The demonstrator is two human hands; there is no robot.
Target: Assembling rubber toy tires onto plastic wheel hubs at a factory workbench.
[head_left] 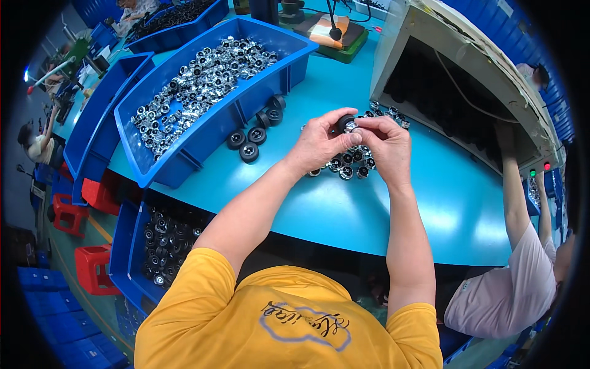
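My left hand (318, 140) and my right hand (388, 145) meet above the turquoise table. Between their fingertips is a small black toy-sized tyre (345, 121) with a shiny chrome wheel hub (351, 126) at its side. My left hand grips the tyre; my right thumb and fingers pinch at the hub. The fingers hide how far the hub sits inside the tyre. Loose chrome hubs (347, 167) lie on the table beneath my hands, more of them beyond. To the left, several black wheels with bright centres (249, 152) rest beside a blue bin.
The long blue bin (212, 132) on the left holds many chrome hubs. A lower bin (126, 246) contains black wheels. On the right stands a white machine housing (424, 34) with a dark opening; a co-worker's arm (513, 190) reaches into it. Red stools (93, 270) stand lower left.
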